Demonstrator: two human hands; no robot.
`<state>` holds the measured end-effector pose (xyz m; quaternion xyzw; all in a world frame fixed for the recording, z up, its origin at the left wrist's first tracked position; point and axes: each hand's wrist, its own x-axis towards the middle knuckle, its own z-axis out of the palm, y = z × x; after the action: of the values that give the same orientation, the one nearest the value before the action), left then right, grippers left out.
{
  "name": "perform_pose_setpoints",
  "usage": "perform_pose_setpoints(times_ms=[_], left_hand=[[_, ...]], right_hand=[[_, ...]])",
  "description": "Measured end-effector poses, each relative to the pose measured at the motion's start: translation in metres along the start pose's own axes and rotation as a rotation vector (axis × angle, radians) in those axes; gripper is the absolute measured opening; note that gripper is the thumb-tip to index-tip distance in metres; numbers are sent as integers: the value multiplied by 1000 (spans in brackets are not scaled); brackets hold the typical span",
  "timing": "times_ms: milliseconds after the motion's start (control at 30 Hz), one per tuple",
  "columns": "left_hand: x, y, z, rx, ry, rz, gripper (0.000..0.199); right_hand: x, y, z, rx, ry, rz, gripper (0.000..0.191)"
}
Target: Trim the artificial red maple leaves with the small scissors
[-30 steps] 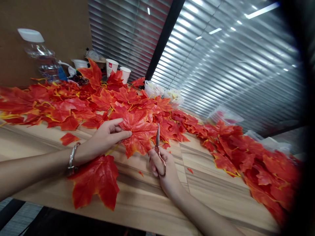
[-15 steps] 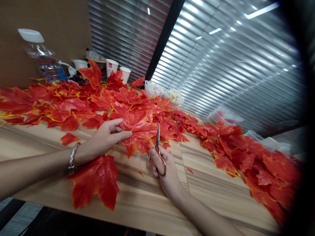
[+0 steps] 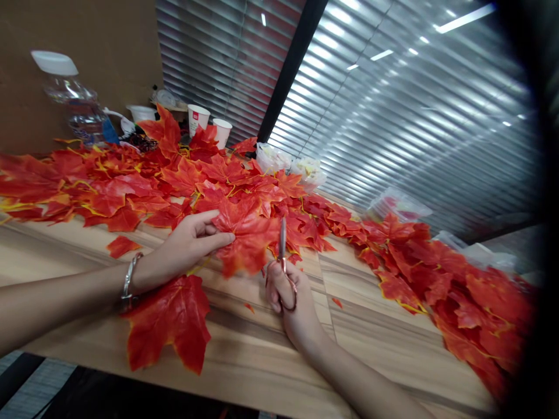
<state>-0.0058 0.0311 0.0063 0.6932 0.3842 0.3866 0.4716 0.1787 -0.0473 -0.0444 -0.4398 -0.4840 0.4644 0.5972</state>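
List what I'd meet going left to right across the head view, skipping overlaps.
White-capped clear bottle → silver bracelet → left hand → red maple leaf held by that hand → copper-handled scissors → clear plastic bag.

We're in an office-like craft room, it seems: silvery slatted blinds [image 3: 393, 128] flank a straight black bar [image 3: 290, 70], white paper cups [image 3: 198, 121] stand behind red-orange pointed leaves [image 3: 222, 169] heaped on a pale wood-grained bench [image 3: 384, 331]!

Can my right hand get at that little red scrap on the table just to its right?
Probably yes: the scrap lies close beside your right hand, with only tabletop showing between them. That hand holds scissors, though, so it may need to put them down first.
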Motion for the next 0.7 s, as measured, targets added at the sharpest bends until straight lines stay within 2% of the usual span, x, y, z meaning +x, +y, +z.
perform_pose_setpoints(times_ms=[100,167,267,433,567,700], left_hand=[[2,-4,-2,-29,24,12,24],[3,-6,-2,-67,2,19,22],[3,-6,-3,-121,-33,22,19],[5,-6,-6,-200,-68,37,13],[9,-6,-16,-184,-57,54,8],[14,-3,-26,-110,23,116,9]], right_hand=[[4,-4,-3,143,82,23,41],[7,-5,-5,194,73,55,40],[8,-5,-6,133,-37,70,38],[4,-7,-8,-105,-328,97,42],[5,-11,-11,-179,-410,109,48],[6,-12,-14,-197,-474,101,47]])
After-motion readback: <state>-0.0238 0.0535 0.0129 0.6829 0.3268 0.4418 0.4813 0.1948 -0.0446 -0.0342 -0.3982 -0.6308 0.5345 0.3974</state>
